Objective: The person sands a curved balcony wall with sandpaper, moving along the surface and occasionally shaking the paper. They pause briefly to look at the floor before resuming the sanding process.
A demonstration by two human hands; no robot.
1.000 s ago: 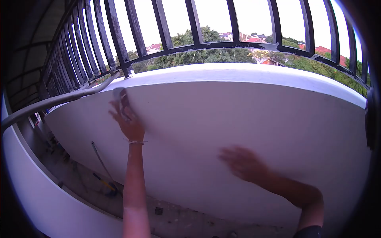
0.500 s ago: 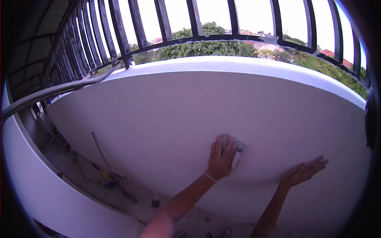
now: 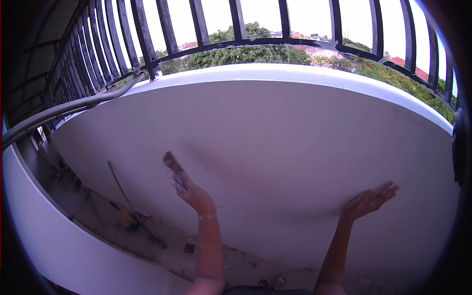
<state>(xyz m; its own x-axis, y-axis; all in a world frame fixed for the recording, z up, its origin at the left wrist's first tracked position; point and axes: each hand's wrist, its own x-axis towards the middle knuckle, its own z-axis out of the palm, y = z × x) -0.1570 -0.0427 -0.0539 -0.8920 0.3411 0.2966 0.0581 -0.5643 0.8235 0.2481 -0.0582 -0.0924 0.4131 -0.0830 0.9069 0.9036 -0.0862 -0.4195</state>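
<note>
The left hand (image 3: pixel 192 191) is closed around a small block (image 3: pixel 172 162), blurred, at the white parapet wall (image 3: pixel 285 123). The block's long axis points up and left beyond the fingers. The right hand (image 3: pixel 368 201) lies spread flat on the wall, well apart to the right.

Pale daylight is pouring through the railing (image 3: pixel 237 19) from a washed-out sky (image 3: pixel 260 12), lighting the white wall (image 3: pixel 295 137) evenly and laying a faint shadow low on it. A fisheye lens is bending the edges into dark corners. Motion is blurring the left hand (image 3: pixel 191 192), while the right hand (image 3: pixel 368 200) is showing sharp.
</note>
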